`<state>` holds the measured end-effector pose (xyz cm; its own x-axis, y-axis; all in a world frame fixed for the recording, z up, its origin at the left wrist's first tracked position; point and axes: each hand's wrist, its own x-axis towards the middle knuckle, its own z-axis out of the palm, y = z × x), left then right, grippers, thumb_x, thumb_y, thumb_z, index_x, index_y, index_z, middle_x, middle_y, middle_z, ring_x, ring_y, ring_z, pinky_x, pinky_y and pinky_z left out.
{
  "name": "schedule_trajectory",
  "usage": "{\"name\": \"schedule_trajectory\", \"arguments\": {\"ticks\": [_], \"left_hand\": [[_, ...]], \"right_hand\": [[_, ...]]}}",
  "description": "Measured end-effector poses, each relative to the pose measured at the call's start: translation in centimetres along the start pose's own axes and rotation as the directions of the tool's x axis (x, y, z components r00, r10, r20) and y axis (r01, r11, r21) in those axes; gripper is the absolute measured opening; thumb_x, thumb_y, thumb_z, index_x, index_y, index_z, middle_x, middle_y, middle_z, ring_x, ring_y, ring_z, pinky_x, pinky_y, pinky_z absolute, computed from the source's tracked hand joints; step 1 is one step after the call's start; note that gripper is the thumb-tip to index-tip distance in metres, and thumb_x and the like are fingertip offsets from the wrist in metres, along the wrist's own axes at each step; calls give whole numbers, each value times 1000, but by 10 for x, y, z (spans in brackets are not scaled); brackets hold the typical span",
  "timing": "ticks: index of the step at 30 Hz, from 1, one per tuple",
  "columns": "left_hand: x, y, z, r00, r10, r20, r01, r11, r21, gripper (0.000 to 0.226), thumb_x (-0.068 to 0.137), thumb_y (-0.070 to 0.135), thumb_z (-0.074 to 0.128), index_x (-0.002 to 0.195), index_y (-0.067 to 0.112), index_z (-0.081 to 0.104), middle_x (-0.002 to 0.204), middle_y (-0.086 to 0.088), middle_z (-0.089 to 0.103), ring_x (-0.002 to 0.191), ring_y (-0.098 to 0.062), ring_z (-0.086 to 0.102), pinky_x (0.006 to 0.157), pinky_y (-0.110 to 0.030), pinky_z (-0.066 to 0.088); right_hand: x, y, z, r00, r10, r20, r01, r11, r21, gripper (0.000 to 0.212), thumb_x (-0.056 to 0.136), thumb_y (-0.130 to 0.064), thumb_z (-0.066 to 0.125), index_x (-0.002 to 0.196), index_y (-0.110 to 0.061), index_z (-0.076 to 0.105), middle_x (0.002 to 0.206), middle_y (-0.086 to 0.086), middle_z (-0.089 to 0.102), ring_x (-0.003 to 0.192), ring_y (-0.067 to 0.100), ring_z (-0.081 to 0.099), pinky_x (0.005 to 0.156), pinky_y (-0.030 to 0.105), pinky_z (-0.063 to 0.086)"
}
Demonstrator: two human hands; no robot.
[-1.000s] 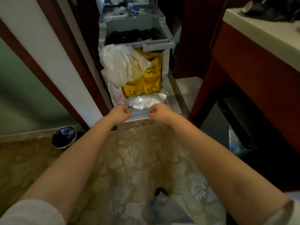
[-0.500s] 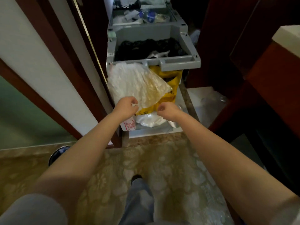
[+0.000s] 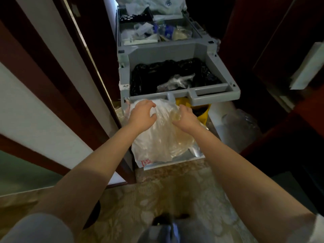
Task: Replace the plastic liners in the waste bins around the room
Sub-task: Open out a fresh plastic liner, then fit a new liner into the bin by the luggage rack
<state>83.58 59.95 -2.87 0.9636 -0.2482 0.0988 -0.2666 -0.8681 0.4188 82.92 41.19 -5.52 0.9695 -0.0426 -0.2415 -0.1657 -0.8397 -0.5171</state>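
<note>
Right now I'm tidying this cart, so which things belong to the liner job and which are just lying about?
Job: left hand, right hand, white plastic bag they grip, black liners in grey tray.
Lying about: yellow bag, top tray clutter, clear plastic on floor.

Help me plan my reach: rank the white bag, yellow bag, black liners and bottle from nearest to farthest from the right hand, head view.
1. White bag, held by the right hand.
2. Yellow bag, just to its right.
3. Black liners, in the grey tray beyond.
4. Bottle, in the top tray, farthest back.
</note>
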Motion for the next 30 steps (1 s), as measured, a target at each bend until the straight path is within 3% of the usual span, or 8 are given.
{"name": "schedule_trajectory", "arguments": {"ticks": [4, 7, 11, 14, 18, 22, 25, 30], "left_hand": [[24, -11, 8, 992, -61, 115, 51, 995, 89, 61, 94, 34, 54, 147, 11, 31, 156, -6, 24, 144, -22, 20, 114, -41, 21], [36, -16, 20, 968, -125, 215, 107, 990, 94, 69, 95, 37, 53, 149, 7, 22, 159, -9, 16, 146, -23, 14, 116, -41, 21], [43, -18, 36, 951, -177, 251, 143, 978, 149, 75, 94, 41, 53, 149, 3, 20, 159, -12, 13, 146, -24, 13, 116, -38, 22], [49, -18, 40, 957, -180, 227, 142, 975, 172, 75, 93, 42, 54, 147, 1, 23, 157, -13, 18, 144, -25, 18, 115, -35, 24], [54, -20, 42, 959, -183, 215, 138, 969, 207, 73, 92, 42, 54, 147, 3, 26, 157, -11, 21, 143, -25, 23, 115, -36, 25], [56, -22, 44, 960, -195, 200, 147, 962, 229, 71, 92, 43, 54, 147, 5, 30, 156, -10, 26, 142, -25, 26, 114, -37, 26], [56, -24, 46, 960, -198, 198, 152, 962, 225, 73, 90, 44, 56, 147, 6, 31, 155, -9, 28, 141, -25, 28, 115, -37, 26], [60, -31, 44, 950, -215, 225, 171, 965, 199, 73, 87, 41, 61, 147, 10, 32, 153, -9, 32, 140, -23, 30, 114, -33, 23]], "right_hand": [[32, -2, 0, 995, 81, 57, -84, 996, 44, 91, 87, -38, 69, 154, -20, 9, 157, 9, 18, 134, 34, 41, 100, 44, 42], [44, 1, 6, 991, 80, 106, -94, 987, 131, 86, 82, -40, 74, 148, -17, 23, 139, 11, 48, 120, 33, 53, 93, 46, 49], [51, 8, 8, 999, -16, -35, 20, 994, 109, 25, 91, -39, 63, 83, -18, 53, 81, -4, 55, 82, 23, 55, 66, 34, 44], [49, 20, -2, 966, 32, -257, 27, 975, 222, 37, 96, -31, 54, 65, -19, 36, 64, -3, 43, 63, 19, 43, 55, 34, 32], [44, 56, -11, 915, 134, -382, -61, 978, 197, 35, 96, -24, 49, 64, -18, 35, 71, 0, 45, 78, 24, 46, 63, 35, 34], [45, 57, -5, 983, 51, -174, -7, 970, 245, 13, 95, -28, 52, 92, -15, 50, 97, 1, 52, 93, 22, 50, 76, 36, 41], [47, 26, 3, 997, 62, 43, -75, 796, 601, 45, 95, -44, 55, 131, -20, 42, 114, -3, 53, 98, 15, 52, 81, 32, 43], [72, -17, 18, 994, 61, 85, -95, 875, 474, 61, 85, -49, 65, 131, -19, 40, 121, 2, 54, 105, 25, 57, 88, 43, 50]]}}
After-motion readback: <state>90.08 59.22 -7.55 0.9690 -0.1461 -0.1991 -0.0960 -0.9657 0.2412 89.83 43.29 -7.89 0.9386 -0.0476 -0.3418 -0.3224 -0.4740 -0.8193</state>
